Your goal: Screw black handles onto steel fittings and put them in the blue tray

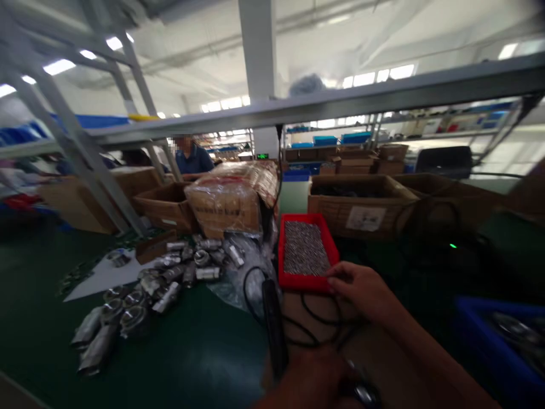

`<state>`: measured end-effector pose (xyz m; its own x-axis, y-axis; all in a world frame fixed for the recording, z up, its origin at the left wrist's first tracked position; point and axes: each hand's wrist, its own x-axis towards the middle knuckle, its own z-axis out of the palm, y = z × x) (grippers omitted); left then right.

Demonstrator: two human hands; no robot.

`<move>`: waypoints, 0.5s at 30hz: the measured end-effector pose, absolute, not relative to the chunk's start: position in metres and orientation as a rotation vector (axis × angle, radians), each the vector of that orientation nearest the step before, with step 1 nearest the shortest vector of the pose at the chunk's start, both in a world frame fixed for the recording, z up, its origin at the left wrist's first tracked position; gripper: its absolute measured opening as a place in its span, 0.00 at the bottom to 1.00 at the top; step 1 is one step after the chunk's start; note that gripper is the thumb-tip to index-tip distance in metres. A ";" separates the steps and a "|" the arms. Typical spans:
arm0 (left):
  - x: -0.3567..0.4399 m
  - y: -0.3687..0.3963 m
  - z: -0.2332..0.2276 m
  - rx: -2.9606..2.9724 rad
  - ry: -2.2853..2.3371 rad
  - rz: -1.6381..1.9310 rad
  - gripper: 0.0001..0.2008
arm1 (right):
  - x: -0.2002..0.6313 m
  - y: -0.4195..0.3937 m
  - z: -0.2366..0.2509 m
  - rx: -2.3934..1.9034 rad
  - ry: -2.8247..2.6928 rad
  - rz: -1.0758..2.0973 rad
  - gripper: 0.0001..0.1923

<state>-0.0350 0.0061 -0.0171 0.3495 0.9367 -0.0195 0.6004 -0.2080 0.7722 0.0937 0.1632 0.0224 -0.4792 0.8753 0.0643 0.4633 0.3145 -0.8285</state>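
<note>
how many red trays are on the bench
1. The red tray of small metal parts sits mid-bench, right of the metal fittings; the right hand touches its near corner. Others may hide behind the cardboard boxes.

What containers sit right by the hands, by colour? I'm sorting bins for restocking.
Red tray of small metal bits, touched by the right hand: 1
Blue bin at right: 1
Total: 2
The left hand holds a black corded tool.

Green bench (204, 352) — metal fittings (140, 295), red tray (284, 255), cardboard boxes (361, 207).
</note>
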 end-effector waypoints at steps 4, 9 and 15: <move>-0.027 0.005 -0.030 1.854 1.409 0.678 0.15 | 0.134 0.125 0.003 -1.237 -1.990 1.067 0.08; -0.029 0.007 -0.030 1.883 1.388 0.660 0.14 | 0.159 0.084 -0.011 -1.297 -1.872 1.188 0.08; -0.028 0.006 -0.031 1.905 1.402 0.675 0.13 | 0.163 0.059 -0.017 -1.199 -1.960 1.289 0.06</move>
